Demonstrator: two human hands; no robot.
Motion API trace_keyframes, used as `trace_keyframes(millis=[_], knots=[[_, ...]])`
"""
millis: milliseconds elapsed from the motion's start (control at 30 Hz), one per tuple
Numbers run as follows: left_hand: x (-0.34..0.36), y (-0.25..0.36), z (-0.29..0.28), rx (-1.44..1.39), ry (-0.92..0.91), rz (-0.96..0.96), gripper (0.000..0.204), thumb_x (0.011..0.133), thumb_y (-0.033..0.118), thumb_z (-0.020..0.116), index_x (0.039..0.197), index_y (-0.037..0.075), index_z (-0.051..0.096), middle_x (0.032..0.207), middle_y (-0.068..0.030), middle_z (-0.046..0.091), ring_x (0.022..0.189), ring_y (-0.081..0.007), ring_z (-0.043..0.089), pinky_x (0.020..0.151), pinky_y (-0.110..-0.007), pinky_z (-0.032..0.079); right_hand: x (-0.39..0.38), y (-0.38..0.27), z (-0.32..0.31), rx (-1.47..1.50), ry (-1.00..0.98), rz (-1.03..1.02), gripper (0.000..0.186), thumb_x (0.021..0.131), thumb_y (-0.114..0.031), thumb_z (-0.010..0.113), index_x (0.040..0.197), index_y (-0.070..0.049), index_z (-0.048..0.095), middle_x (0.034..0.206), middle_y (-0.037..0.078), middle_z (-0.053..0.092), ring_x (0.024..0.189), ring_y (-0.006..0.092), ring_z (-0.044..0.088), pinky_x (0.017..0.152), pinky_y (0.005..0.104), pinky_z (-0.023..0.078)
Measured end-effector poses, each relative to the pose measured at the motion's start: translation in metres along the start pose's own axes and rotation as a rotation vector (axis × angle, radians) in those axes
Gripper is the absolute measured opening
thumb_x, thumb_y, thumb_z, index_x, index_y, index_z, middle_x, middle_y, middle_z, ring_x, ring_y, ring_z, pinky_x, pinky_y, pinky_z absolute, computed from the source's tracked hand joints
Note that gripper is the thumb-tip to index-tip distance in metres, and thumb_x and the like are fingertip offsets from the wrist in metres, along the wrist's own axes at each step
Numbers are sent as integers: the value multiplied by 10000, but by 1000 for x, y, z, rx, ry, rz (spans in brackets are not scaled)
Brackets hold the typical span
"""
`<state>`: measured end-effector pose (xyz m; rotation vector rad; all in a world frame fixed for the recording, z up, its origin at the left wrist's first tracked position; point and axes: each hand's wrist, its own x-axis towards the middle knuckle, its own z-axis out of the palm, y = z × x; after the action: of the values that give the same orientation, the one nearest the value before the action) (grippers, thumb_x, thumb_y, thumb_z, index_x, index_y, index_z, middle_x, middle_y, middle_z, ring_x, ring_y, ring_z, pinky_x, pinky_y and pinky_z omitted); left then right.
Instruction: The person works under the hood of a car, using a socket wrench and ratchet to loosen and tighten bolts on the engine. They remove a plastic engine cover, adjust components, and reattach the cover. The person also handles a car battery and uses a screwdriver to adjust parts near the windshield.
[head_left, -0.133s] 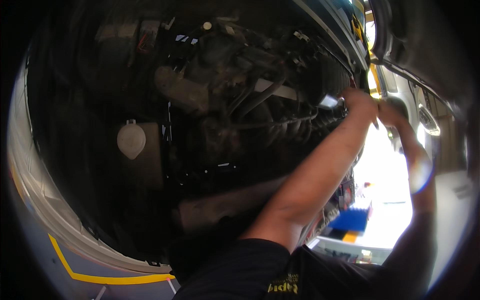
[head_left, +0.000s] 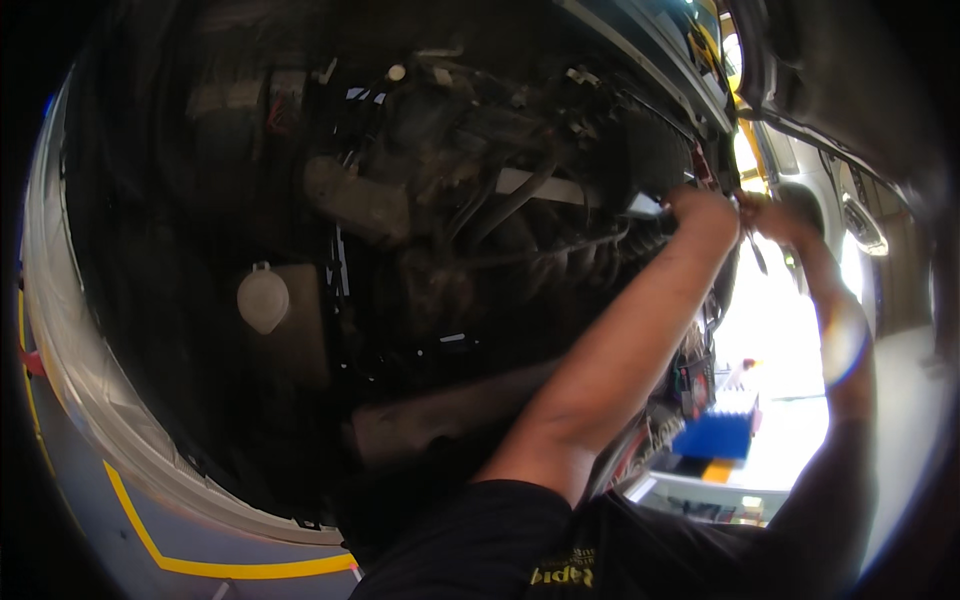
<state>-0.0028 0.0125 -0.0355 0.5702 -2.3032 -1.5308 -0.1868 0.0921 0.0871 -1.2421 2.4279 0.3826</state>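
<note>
My left hand (head_left: 705, 215) reaches to the right edge of the engine bay (head_left: 460, 200), its fingers curled beside a pale, shiny rectangular piece (head_left: 645, 206) on a dark housing (head_left: 652, 150). What it grips is hidden. Just right of it, my right hand (head_left: 772, 218) is closed near a thin dark tool or part (head_left: 760, 258) that points downward; I cannot make out exactly what it holds. A reddish piece (head_left: 703, 162) shows just above both hands. Both forearms come up from the lower right of the view.
A pale reservoir cap (head_left: 262, 300) sits at the left of the bay. The pale body rim (head_left: 125, 390) curves around it. Yellow floor lines (head_left: 250, 568) show below. A dark raised panel (head_left: 840, 80) is at upper right, with a blue object (head_left: 712, 432) in the bright background.
Both hands appear slightly further left in the view, and the engine bay has shifted with the camera. The thin dark piece below my right hand shows more.
</note>
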Motion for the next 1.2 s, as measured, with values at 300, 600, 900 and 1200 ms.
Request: trace_keyframes(millis=[300,600,900,1200], knots=[[-9,-12,-6,69,150,326,244,878,128,623,1077,59,746,1202,-155,706,1129,-293,679,916,-395,556,-35,-88,-18,161,-72,-1,320,938,-166,642,1243,-83,595,743,119,689,558,172,674,490,292,546],[-12,-13,-27,104,193,274,258,938,143,636,1170,51,700,1138,-175,716,1097,-301,678,944,-397,514,-16,-31,0,-70,154,-368,242,895,-152,642,1099,-24,618,772,95,680,726,218,698,672,367,551],[28,7,3,-234,-143,178,342,970,88,631,1281,-52,594,1159,-137,730,1159,-190,648,1012,-314,473,2,0,10,-160,360,-619,132,821,-81,627,944,-73,673,776,95,699,756,258,713,650,429,528],[26,9,31,-18,236,123,145,930,56,702,1030,-48,695,966,-98,758,913,-119,689,829,-259,520,-21,9,5,485,-128,-493,210,812,-113,724,833,73,628,833,211,713,625,246,705,499,370,565]])
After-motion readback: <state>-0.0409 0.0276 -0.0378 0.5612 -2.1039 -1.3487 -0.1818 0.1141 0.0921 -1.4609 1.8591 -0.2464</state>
